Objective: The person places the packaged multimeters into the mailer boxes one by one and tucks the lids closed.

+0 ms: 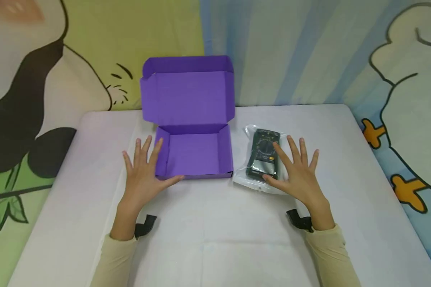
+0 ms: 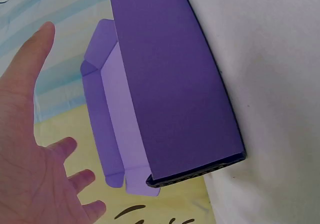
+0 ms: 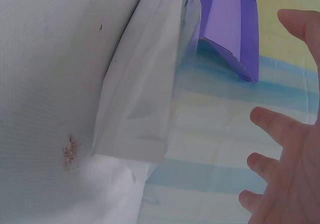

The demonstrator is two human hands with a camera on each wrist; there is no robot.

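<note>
Plainly, head view: whole scene at once, a purple box point(image 1: 194, 155) with lid up, a bagged meter point(image 1: 263, 158) at its 3 o'clock, and both hands on a white table point(image 1: 215, 235).
Left hand point(image 1: 142, 175): fingers spread and straight, holding nothing; its thumb touches the box's front left corner, the fingers lie along the box's left wall.
Right hand point(image 1: 299, 172): fingers spread and straight, gripping nothing; its index finger and thumb lie over the right edge of the bag.
Left wrist view: shows what the head view hides, the box's outer wall point(image 2: 175, 83) close up and its dark cut edge at the corner; the hand point(image 2: 30, 154) is open, apart from the wall here.
Right wrist view: the bag's point(image 3: 145, 98) clear plastic edge on the table, the box point(image 3: 232, 28) beyond it, and the open hand point(image 3: 285, 169) raised above; the meter itself cannot be made out.
Surface: white cloth, faintly creased, with a small reddish stain point(image 3: 70, 151) seen only from the right wrist.
Room: cartoon-print hanging point(image 1: 39, 79) at 12 o'clock, behind the table.
Wrists: black straps point(image 1: 145, 225) and cream sleeves point(image 1: 330, 255).
</note>
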